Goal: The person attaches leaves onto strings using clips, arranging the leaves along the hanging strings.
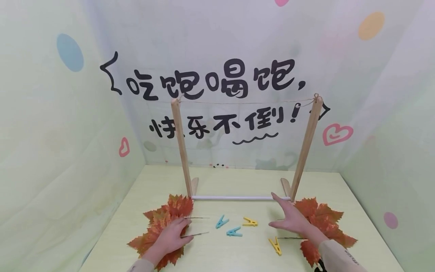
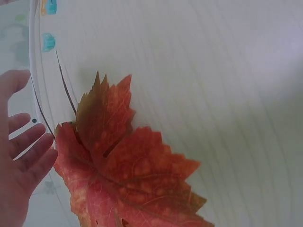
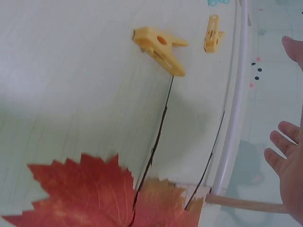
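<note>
My left hand (image 1: pixel 171 237) is over the left bunch of red-orange artificial maple leaves (image 1: pixel 151 223), near their thin dark stems. In the left wrist view its fingers (image 2: pixel 33 149) are spread and relaxed beside a leaf (image 2: pixel 137 175), gripping nothing; whether they touch it I cannot tell. My right hand (image 1: pixel 293 219) is held with thumb and fingers apart, to the left of the right bunch of leaves (image 1: pixel 323 215). Nothing lies in its grasp. Between the hands are two blue clothespins, one upper (image 1: pixel 222 221) and one lower (image 1: pixel 234 231), and two yellow clothespins (image 1: pixel 250 221), the second (image 1: pixel 275 246) nearer the front.
Behind the clothespins stands a wooden frame with a left post (image 1: pixel 181 147), a right post (image 1: pixel 307 149) and a white rod (image 1: pixel 234 198) low between them. A thin string (image 1: pixel 238 102) runs across the top. Printed curtains (image 1: pixel 217 45) surround the pale table (image 1: pixel 234 181).
</note>
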Action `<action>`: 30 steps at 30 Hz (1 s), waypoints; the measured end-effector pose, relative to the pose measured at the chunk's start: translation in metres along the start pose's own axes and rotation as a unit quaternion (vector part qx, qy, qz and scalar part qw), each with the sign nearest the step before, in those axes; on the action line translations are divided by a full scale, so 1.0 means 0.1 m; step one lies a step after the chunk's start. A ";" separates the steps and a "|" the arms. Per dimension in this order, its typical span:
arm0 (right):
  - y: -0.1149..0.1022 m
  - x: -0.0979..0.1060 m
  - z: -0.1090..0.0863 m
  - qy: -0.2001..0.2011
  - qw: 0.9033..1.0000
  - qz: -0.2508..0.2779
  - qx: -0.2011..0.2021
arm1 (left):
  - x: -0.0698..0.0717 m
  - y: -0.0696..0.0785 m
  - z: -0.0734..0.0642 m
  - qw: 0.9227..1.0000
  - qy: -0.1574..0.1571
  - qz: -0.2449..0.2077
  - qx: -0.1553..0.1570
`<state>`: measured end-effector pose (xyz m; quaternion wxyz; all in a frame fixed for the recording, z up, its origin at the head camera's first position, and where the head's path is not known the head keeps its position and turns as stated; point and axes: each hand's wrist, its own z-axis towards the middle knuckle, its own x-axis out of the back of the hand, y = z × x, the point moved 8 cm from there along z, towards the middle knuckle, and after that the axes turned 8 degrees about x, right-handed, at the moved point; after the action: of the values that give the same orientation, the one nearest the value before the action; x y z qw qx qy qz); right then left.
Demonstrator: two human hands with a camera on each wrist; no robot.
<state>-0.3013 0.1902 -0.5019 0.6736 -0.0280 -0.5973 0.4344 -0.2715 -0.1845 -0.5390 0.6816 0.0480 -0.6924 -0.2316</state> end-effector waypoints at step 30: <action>-0.27 -0.55 0.16 -0.033 0.999 0.022 0.036 | -0.23 -0.09 0.09 0.998 -0.051 -0.018 0.010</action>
<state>-0.2952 0.1316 -0.5253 0.6444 -0.0029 -0.6022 0.4713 -0.2807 -0.1812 -0.5631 0.6403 0.0549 -0.7278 -0.2394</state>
